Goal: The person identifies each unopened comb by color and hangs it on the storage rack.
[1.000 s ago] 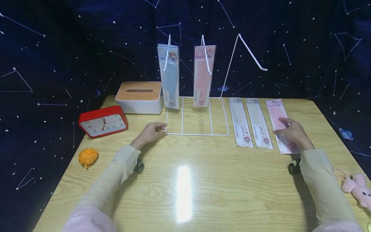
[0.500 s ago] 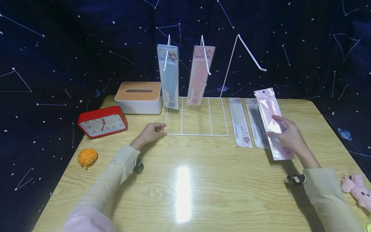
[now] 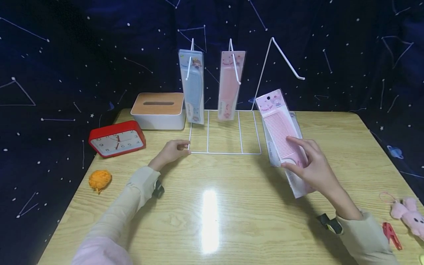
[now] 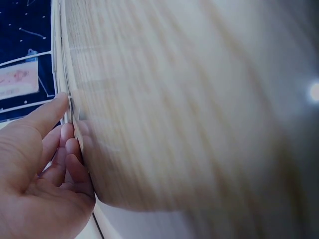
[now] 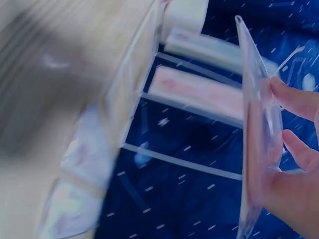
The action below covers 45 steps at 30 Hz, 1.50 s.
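Note:
My right hand (image 3: 314, 169) pinches a packaged pink comb (image 3: 278, 125) by its sides, raised and tilted, its punched hole at the top. In the right wrist view the package (image 5: 254, 164) shows edge-on between fingers and thumb. At the left front corner of a white wire display rack (image 3: 228, 153), my left hand (image 3: 170, 151) pinches the wire between thumb and fingers. A packaged blue comb (image 3: 193, 88) hangs on the rack's left hook and another packaged pink comb (image 3: 228, 86) on the middle one. The right hook (image 3: 287, 59) is bare.
Two more comb packages lie right of the rack, mostly hidden behind the raised one; the near package (image 5: 70, 211) shows in the right wrist view. Around stand a tissue box (image 3: 159, 110), red clock (image 3: 117, 139), orange yarn ball (image 3: 100, 180), pink plush toy (image 3: 410, 215) and red clip (image 3: 392, 235).
My right hand has lifted the pink comb package off the table and carried it left toward the rack. The hanging pink package has swung slightly. My left hand has stayed at the corner.

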{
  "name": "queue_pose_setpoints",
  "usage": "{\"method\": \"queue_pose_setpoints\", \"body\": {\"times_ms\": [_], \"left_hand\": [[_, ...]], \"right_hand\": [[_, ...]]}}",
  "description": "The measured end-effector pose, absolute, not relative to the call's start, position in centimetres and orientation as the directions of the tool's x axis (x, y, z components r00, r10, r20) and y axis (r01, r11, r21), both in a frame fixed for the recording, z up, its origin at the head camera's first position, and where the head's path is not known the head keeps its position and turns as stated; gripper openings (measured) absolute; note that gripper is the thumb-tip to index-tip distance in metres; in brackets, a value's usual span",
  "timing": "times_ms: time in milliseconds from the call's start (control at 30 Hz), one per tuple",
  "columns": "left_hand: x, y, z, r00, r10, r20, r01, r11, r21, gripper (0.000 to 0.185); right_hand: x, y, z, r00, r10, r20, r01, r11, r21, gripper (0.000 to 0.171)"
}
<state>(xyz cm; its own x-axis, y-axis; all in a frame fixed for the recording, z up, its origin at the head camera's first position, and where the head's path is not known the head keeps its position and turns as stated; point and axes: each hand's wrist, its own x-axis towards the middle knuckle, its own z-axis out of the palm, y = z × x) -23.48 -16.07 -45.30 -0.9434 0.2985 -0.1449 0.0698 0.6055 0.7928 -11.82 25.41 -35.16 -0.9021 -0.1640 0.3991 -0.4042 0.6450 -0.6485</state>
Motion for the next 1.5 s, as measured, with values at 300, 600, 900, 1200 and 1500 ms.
{"method": "queue_pose_setpoints", "body": {"times_ms": [300,600,900,1200,1500], "left_hand": [[-23.7,-16.1,-45.0,-0.946,0.289,-0.147,0.06,0.601,0.797,0.047],[-23.7,-15.9,-45.0,-0.945,0.301,-0.131,0.079,0.597,0.798,0.048],[-23.7,-15.9,-44.6,-0.946,0.296,-0.136,0.076,0.607,0.791,0.047],[-23.6,-15.8,-44.7,-0.946,0.294,-0.137,0.074,0.607,0.791,0.047],[-23.4,-15.9,-44.9,-0.944,0.296,-0.147,0.072,0.619,0.782,0.048]], "right_hand": [[-10.9,21.6,-32.2,-0.807,-0.226,0.546,-0.566,0.559,-0.606,0.077],[-12.1,19.8,-31.7,-0.793,-0.245,0.557,-0.588,0.549,-0.594,0.073],[-14.5,19.0,-32.9,-0.88,-0.241,0.409,-0.472,0.529,-0.705,0.067],[-20.1,16.9,-34.4,-0.927,-0.321,0.191,-0.295,0.314,-0.902,0.062],[-25.3,15.4,-34.7,-0.933,-0.319,0.165,-0.26,0.281,-0.924,0.058]]}}
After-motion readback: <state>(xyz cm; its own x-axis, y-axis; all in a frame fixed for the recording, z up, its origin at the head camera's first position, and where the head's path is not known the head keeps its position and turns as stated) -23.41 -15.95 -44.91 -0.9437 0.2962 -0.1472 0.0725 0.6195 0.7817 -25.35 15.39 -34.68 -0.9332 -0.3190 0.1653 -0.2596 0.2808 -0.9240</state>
